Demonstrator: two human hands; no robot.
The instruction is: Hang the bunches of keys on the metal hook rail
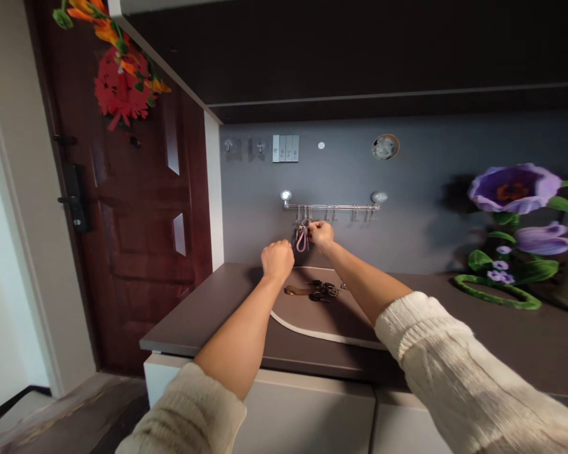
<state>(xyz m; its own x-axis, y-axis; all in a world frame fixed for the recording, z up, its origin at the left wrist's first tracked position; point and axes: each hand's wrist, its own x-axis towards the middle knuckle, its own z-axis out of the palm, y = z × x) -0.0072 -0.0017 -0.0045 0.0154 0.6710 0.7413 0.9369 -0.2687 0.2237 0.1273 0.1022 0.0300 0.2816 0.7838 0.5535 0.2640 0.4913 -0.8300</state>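
A chrome hook rail (pixel 331 206) is fixed to the grey wall above a brown countertop (pixel 203 315). My right hand (pixel 320 234) pinches a key ring with a pink loop (pixel 302 239) at one of the rail's left hooks. My left hand (pixel 278 259) is closed in a fist just left of and below those keys; whether it holds anything is hidden. On a brown mat (pixel 322 318) on the counter lies a second bunch of keys with a brown strap (pixel 315 291), under both hands.
A dark red door (pixel 132 239) with a black handle (pixel 76 202) and red flower decoration stands at the left. Large purple fabric flowers (pixel 515 189) with green stems sit on the counter at the right. Light switches (pixel 285 148) are on the wall above the rail.
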